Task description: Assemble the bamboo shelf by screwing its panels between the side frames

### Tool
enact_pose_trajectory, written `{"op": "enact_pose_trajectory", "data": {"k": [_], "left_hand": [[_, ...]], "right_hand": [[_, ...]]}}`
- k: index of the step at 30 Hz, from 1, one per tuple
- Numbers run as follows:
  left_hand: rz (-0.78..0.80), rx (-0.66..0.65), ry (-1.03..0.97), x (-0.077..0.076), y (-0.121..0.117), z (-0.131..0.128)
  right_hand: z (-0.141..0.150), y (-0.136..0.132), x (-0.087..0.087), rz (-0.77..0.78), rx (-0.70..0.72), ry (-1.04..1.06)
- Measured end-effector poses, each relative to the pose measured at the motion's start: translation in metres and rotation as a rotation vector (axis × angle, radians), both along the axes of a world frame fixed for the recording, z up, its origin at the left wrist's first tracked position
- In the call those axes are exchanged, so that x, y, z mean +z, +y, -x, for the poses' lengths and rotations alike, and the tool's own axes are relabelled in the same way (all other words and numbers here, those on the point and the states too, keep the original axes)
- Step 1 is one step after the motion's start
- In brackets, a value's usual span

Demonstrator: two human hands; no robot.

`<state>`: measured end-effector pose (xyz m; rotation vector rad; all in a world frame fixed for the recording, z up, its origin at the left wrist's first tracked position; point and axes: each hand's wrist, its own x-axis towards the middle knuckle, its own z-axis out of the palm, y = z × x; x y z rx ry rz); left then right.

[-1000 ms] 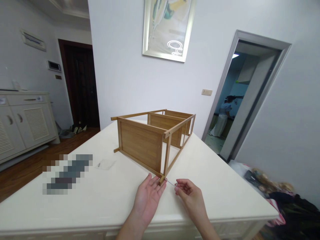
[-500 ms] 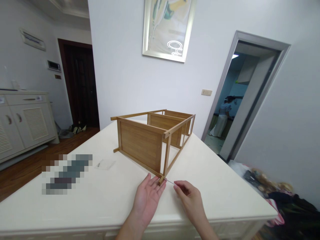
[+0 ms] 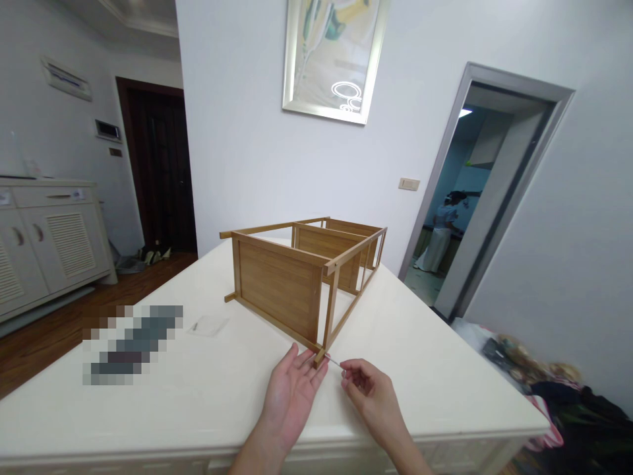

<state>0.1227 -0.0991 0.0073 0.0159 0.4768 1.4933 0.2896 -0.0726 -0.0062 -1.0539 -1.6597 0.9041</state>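
A wooden shelf rack (image 3: 279, 290) lies on its side on the white table (image 3: 163, 402). Under the near leg end of the rack, my left hand (image 3: 291, 389) is palm up, its fingers stretched out and touching the wood, with the thumb apart. My right hand (image 3: 368, 392), just right of that leg, pinches a thin metal rod that looks like a hex key (image 3: 333, 361). The rod's far end meets the side of the leg; its grip end is partly hidden by my fingers.
A small clear plastic bag (image 3: 208, 325) lies left of the rack, near a pixelated object (image 3: 136, 346). Clothes (image 3: 568, 402) are heaped right of the table. Another person (image 3: 440, 227) stands beyond the doorway. A cabinet (image 3: 54, 237) is at left.
My right hand has shifted slightly left and its fingers have opened and closed again around the hex key, which stays at the leg. My left hand and the rack have not moved.
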Motion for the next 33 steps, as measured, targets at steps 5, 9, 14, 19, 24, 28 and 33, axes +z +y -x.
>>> {"op": "enact_pose_trajectory", "data": {"k": [5,9,14,19,24,28,33], "left_hand": [[-0.002,-0.001,0.005,0.002,-0.001,-0.001],[0.000,-0.002,0.010,0.002,-0.002,-0.001],[0.014,0.008,0.024,0.001,0.000,-0.001],[0.026,0.022,0.021,-0.002,0.002,-0.001],[0.047,0.023,0.021,0.000,0.002,-0.001],[0.026,0.012,0.027,0.001,0.001,-0.001],[0.039,0.007,0.032,-0.001,0.001,0.000]], "right_hand": [[0.000,0.000,-0.001,-0.067,0.003,-0.090],[0.001,0.002,-0.004,-0.085,-0.019,-0.144],[0.001,0.002,-0.008,-0.117,-0.017,-0.185],[0.003,0.000,-0.005,-0.156,-0.020,-0.230],[0.005,-0.005,0.005,-0.169,0.008,-0.216],[0.005,-0.006,0.009,-0.136,0.000,-0.193],[0.003,0.003,0.004,-0.037,-0.027,-0.104]]}}
